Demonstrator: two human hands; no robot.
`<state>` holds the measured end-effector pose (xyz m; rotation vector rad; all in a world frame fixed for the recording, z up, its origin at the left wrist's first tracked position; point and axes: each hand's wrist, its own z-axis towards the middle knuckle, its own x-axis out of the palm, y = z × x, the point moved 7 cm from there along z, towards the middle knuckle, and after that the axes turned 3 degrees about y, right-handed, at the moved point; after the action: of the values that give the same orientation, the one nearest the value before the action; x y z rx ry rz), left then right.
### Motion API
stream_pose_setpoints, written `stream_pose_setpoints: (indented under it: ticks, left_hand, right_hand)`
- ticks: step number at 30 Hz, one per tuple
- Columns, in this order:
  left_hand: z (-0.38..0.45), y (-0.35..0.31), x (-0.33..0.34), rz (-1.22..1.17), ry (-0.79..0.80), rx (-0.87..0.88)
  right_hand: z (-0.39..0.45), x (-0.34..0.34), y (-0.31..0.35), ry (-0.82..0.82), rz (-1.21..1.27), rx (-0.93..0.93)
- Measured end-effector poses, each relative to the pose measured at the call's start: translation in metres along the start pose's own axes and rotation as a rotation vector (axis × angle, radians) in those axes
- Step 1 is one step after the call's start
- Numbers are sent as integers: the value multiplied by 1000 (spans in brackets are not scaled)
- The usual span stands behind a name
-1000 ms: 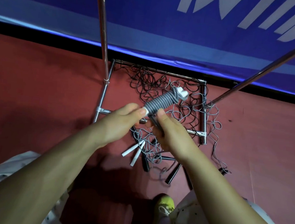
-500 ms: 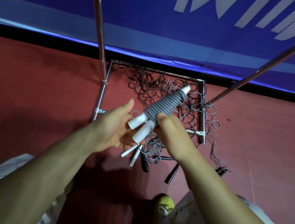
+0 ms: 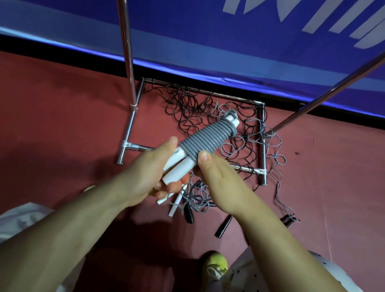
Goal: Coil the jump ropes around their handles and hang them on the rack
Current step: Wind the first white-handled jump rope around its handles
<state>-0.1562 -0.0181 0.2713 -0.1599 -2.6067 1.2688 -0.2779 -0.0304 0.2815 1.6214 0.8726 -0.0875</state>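
I hold the coiled rope bundle (image 3: pixel 207 139) in both hands: left hand (image 3: pixel 148 177) cupping the handle ends, right hand (image 3: pixel 216 177) pinching the coil; its long axis runs up-right, away from my fingers.

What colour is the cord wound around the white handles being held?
Grey cord, coiled tightly around the white handles; the head view shows it clearly.

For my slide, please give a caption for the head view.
Both hands, left and right, hold a coiled grey jump rope above tangled ropes.
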Motion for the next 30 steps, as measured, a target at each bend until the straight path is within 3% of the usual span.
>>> stream_pose_setpoints:
  ticks: [3, 8, 11, 14, 18, 22, 25, 30]
  left_hand:
    - [7, -2, -19, 276, -117, 61]
    - [7, -6, -32, 415, -177, 75]
    - [8, -18, -39, 238, -241, 160]
    - [3, -32, -39, 75, -281, 205]
    - [5, -24, -39, -13, -232, 114]
    - [7, -9, -25, -191, 9, -119]
    - [10, 1, -22, -167, 18, -160]
    - [15, -3, -24, -130, -46, -67]
  right_hand:
    - [5, 1, -3, 39, 59, 56]
    - [8, 1, -15, 121, 429, 221]
    - [8, -1, -19, 169, 595, 278]
    - [7, -1, -13, 170, 654, 209]
    - [5, -22, -2, -27, 129, 116]
    - [4, -31, 15, -232, -473, -136]
    - [-1, -31, 21, -373, -630, -255]
    - [-2, -29, 21, -448, -778, -252]
